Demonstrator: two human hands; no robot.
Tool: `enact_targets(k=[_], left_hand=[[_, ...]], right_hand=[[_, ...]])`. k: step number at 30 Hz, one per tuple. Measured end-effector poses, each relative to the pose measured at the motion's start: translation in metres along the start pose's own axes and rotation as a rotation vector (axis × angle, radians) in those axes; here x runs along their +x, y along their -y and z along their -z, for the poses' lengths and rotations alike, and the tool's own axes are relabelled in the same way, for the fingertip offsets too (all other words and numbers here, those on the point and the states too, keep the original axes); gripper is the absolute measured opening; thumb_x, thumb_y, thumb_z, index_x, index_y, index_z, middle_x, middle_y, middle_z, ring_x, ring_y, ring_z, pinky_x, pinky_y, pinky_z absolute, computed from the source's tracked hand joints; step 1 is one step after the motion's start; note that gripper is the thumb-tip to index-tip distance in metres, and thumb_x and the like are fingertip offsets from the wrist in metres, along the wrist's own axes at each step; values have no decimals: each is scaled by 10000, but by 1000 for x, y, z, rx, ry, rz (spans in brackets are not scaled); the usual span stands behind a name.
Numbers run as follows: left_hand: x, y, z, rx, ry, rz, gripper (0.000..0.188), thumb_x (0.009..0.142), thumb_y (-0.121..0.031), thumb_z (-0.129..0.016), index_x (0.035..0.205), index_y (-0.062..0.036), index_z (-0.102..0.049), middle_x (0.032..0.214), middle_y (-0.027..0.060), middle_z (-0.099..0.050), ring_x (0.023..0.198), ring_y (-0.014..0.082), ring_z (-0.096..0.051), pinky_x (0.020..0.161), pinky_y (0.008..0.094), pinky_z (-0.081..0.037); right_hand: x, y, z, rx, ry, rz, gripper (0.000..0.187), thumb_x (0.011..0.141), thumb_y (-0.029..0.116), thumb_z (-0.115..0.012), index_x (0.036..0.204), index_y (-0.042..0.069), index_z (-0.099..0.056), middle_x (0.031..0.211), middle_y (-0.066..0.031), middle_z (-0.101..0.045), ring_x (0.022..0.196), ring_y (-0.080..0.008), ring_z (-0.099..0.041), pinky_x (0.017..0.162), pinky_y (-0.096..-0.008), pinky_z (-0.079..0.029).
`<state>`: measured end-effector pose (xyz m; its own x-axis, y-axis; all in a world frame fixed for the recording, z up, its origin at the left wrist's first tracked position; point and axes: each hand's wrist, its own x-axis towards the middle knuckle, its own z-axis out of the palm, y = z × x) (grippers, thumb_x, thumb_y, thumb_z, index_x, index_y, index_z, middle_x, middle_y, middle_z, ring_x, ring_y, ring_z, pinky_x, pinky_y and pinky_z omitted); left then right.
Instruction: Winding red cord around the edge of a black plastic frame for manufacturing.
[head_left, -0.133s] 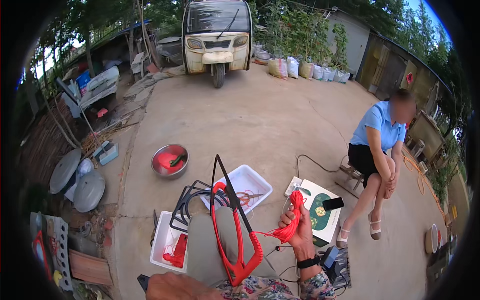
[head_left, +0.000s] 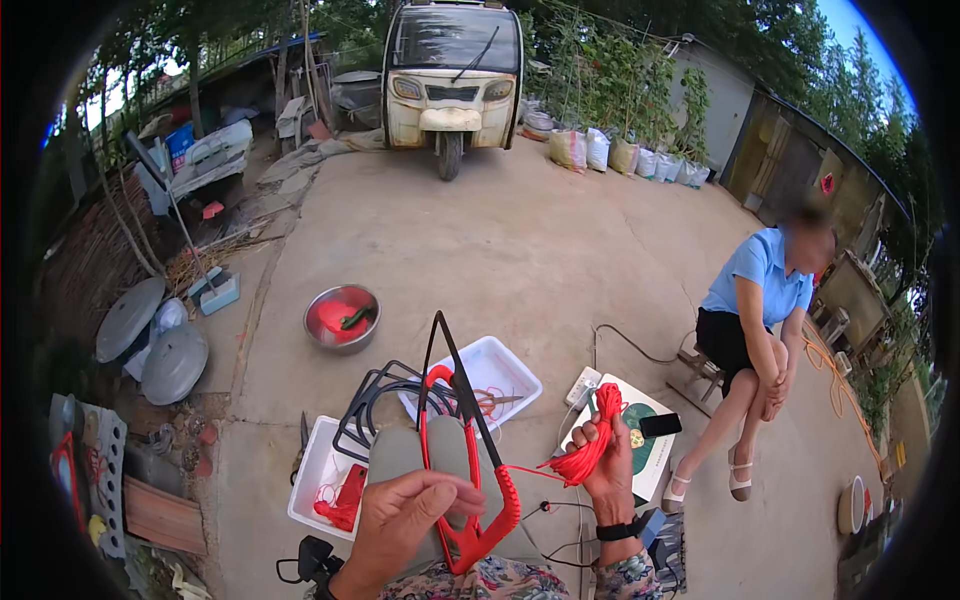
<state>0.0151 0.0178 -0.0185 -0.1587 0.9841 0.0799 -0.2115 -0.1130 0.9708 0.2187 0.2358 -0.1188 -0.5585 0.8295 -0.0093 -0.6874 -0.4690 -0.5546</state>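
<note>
My right hand point(head_left: 606, 468) is closed round a bundle of red cord point(head_left: 588, 452), held up over my right knee. A strand runs from it to a triangular black frame point(head_left: 468, 385), which stands on my lap partly wrapped in red cord point(head_left: 505, 515). Beside the frame's lower left, my left hand point(head_left: 408, 520) is open, its fingers stretched toward the wrapped side and holding nothing I can see. Several black frames point(head_left: 365, 400) without wrapping lean just past my left knee.
A white tray point(head_left: 520, 365) holds scissors point(head_left: 492, 400). A white bin point(head_left: 300, 500) holds red material. A steel bowl point(head_left: 345, 345) stands farther left. At right are a box point(head_left: 655, 470) bearing a phone point(head_left: 660, 426), a power strip point(head_left: 582, 388) and a seated person point(head_left: 760, 300). A three-wheeler point(head_left: 455, 90) is parked ahead.
My left hand has risen from the lower edge toward the frame, and its fingers now show stretched out. My right hand still holds the red cord, slightly lower in the picture.
</note>
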Motion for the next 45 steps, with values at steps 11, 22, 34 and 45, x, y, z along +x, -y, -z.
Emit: enact_targets(k=[11, 22, 34, 45], left_hand=[[54, 44, -36, -737, 325, 216, 415, 933, -266, -544, 1199, 39, -453, 925, 223, -634, 817, 320, -653, 709, 398, -532], [41, 10, -56, -432, 322, 144, 321, 914, -122, -586, 1152, 24, -428, 839, 147, -627, 608, 142, -583, 526, 224, -453], [-15, 38, -15, -54, 91, 140, 431, 915, -75, -567, 1289, 23, -377, 815, 122, -642, 591, 87, -559, 540, 214, -437], [-69, 105, 20, -349, -187, 421, 320, 928, -131, -555, 1193, 8, -441, 800, 127, -642, 543, 102, -563, 463, 192, -394]], right_hand=[[-24, 31, -69, -444, 334, -60, 455, 794, 230, -712, 1105, -9, -481, 595, 2, -446, 516, -130, -470, 620, -339, -483], [-58, 42, -105, -748, 327, -200, 457, 847, 196, -683, 1189, -63, -526, 719, -11, -567, 602, -76, -508, 570, -217, -423], [-69, -37, -78, -478, 330, -522, 174, 875, 108, -638, 988, -23, -610, 721, -44, -603, 581, -83, -522, 539, -224, -420], [-74, -108, -39, -240, 218, -892, 109, 902, 112, -599, 941, 25, -546, 601, 17, -449, 543, -99, -488, 608, -300, -493]])
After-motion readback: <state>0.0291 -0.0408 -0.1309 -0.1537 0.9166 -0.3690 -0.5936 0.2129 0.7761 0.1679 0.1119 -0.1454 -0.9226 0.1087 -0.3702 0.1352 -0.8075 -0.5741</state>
